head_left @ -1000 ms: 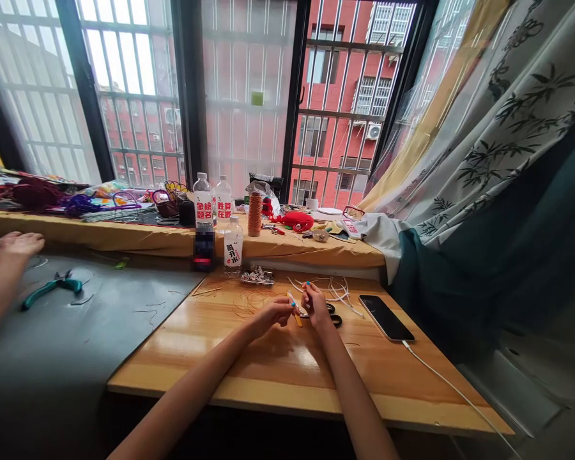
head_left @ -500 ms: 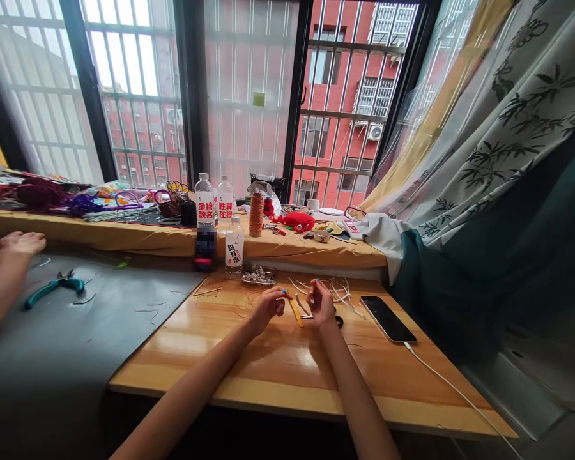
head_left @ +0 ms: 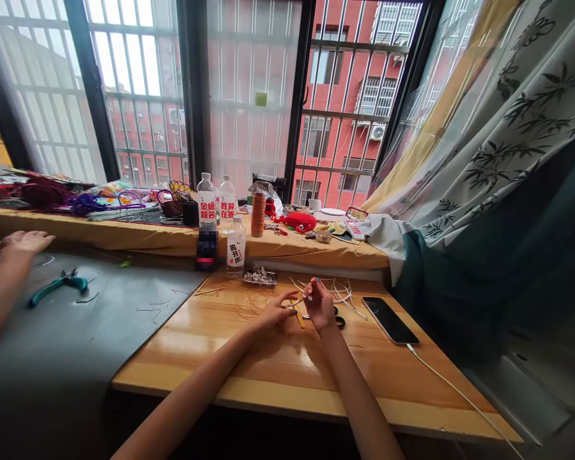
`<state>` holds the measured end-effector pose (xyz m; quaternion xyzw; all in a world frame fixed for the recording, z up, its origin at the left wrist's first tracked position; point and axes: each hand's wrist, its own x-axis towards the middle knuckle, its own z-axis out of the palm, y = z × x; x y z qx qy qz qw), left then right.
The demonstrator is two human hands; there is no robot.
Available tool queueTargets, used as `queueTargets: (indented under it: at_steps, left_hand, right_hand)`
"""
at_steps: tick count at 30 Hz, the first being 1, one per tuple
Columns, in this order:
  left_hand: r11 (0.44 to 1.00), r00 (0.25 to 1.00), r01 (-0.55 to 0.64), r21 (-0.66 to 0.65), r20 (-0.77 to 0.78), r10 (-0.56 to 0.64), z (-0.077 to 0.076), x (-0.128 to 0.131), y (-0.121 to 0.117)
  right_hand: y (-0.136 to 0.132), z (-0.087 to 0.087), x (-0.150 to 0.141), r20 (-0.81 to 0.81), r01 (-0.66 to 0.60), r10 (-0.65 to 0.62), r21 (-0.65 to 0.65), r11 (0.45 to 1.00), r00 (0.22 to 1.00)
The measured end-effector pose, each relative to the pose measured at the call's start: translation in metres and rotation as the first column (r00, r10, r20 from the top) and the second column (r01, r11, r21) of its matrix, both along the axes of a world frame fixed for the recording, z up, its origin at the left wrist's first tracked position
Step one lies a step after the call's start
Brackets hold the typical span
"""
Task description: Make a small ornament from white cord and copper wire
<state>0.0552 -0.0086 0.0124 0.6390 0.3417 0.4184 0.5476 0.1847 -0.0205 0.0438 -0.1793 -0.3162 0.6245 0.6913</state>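
Observation:
My right hand (head_left: 321, 308) is raised over the wooden table, thumb and fingertips pinched together on a thin pale strand (head_left: 296, 303). The strand reaches left toward my left hand (head_left: 274, 313), whose thumb and forefinger are spread around its end; no firm grip shows. Under the hands lies a flat yellow stick (head_left: 299, 318). Black-handled scissors (head_left: 339, 322) rest beside my right wrist, partly covered by it. Behind that hand several white cords (head_left: 345, 294) lie in loose curls. Fine brown thread (head_left: 249, 305) is scattered left of my left hand.
A clear tray of small pieces (head_left: 260, 276) and a water bottle (head_left: 236, 249) stand at the table's back. The phone (head_left: 390, 321), on a white cable, lies right. At far left are another person's hands (head_left: 23, 246) and teal pliers (head_left: 57, 289). A thread spool (head_left: 257, 214) stands on the sill.
My left hand has lowered slightly and its fingers have gone from pinched to spread. The pale strand now shows between the hands. My right hand stays nearly in place, still pinched.

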Motion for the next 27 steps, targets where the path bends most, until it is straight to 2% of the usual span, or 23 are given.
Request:
queueTargets:
  at_steps: [2, 4, 5, 6, 7, 8, 9, 10, 11, 12, 14, 19, 24, 27]
  left_hand:
    - [0.997, 0.999, 0.021, 0.073, -0.036, -0.018, 0.0, 0.003, -0.002]
    - [0.993, 0.998, 0.018, 0.116, -0.065, -0.01, 0.0, 0.004, -0.003]
    - [0.993, 0.998, 0.014, 0.114, -0.069, -0.006, 0.001, 0.003, -0.002]
    - [0.995, 0.998, 0.011, 0.098, -0.064, -0.004, 0.001, 0.003, -0.002]
    - [0.997, 0.999, 0.004, 0.073, -0.055, 0.0, 0.001, 0.003, 0.0]
    - [0.999, 0.999, -0.005, 0.051, -0.041, 0.007, 0.0, 0.002, 0.001]
    - [0.999, 1.0, -0.014, 0.036, -0.027, 0.015, -0.001, 0.002, 0.003]
    - [0.999, 1.0, -0.02, 0.026, -0.014, 0.02, -0.002, 0.001, 0.004]
    - [1.0, 1.0, -0.022, 0.019, -0.006, 0.022, -0.004, 0.002, 0.006]
    - [1.0, 1.0, -0.02, 0.017, 0.0, 0.02, -0.006, 0.002, 0.007]
    - [1.0, 1.0, -0.009, 0.022, 0.012, 0.009, -0.009, 0.003, 0.009]
    - [1.0, 1.0, -0.003, -0.001, 0.026, 0.003, -0.009, 0.005, 0.008]
    - [0.998, 0.997, -0.065, -0.021, 0.046, 0.066, -0.001, 0.004, 0.005]
    - [0.991, 0.99, -0.124, -0.054, 0.068, 0.127, 0.003, 0.001, 0.005]
  right_hand:
    - [0.001, 0.0, -0.002, 0.075, 0.002, -0.001, -0.003, 1.0, 0.997]
    - [0.003, -0.001, -0.002, 0.241, 0.072, -0.063, -0.027, 0.997, 0.968]
    - [0.005, -0.001, 0.0, 0.377, 0.149, -0.121, -0.047, 0.988, 0.918]
    - [0.006, -0.002, 0.003, 0.544, 0.258, -0.19, -0.051, 0.965, 0.817]
    - [0.007, -0.003, 0.006, 0.717, 0.381, -0.255, -0.015, 0.925, 0.648]
    - [0.007, -0.004, 0.011, 0.862, 0.491, -0.294, 0.06, 0.869, 0.413]
    - [0.007, -0.006, 0.016, 0.944, 0.548, -0.3, 0.18, 0.817, 0.138]
    - [0.006, -0.007, 0.021, 0.953, 0.543, -0.28, 0.298, 0.785, -0.118]
    - [0.005, -0.01, 0.026, 0.921, 0.492, -0.228, 0.365, 0.79, -0.316]
    - [0.004, -0.012, 0.031, 0.882, 0.426, -0.174, 0.375, 0.823, -0.439]
    - [0.003, -0.017, 0.037, 0.845, 0.351, -0.13, 0.349, 0.869, -0.518]
    - [0.007, -0.024, 0.037, 0.84, 0.283, -0.14, 0.326, 0.902, -0.524]
    - [0.007, -0.017, 0.046, 0.833, 0.204, -0.195, 0.342, 0.917, -0.518]
    - [0.003, -0.014, 0.058, 0.845, 0.188, -0.173, 0.304, 0.934, -0.506]
